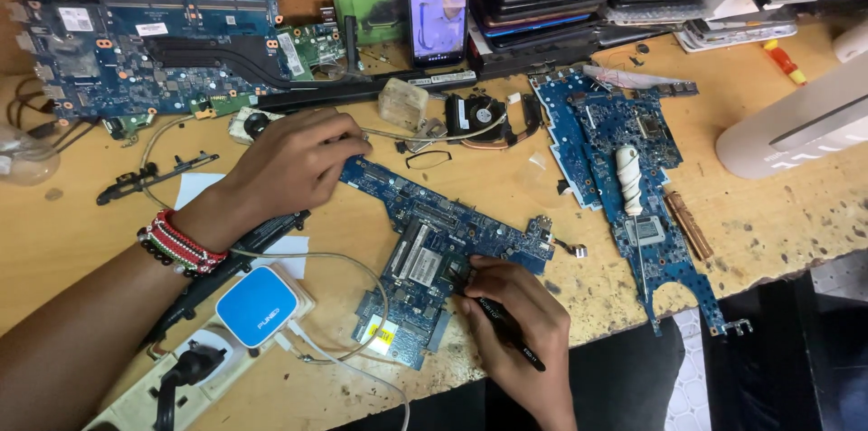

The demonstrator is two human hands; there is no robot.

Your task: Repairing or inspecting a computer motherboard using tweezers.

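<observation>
Left hand (294, 164) curled palm-down, fingers pressed on far-left end of blue circuit board (443, 246) — right hand (515, 322) pinches black tweezers (502, 322), tip at board's centre, wooden workbench (768, 214).

Blue board (434, 250) lies flat, mid-bench, running diagonally from far-left to near edge; chips and slots face up, yellow sticker at its near-left corner. Black tweezers (506, 327), slim, tilted, tips touching the board near its middle.
</observation>
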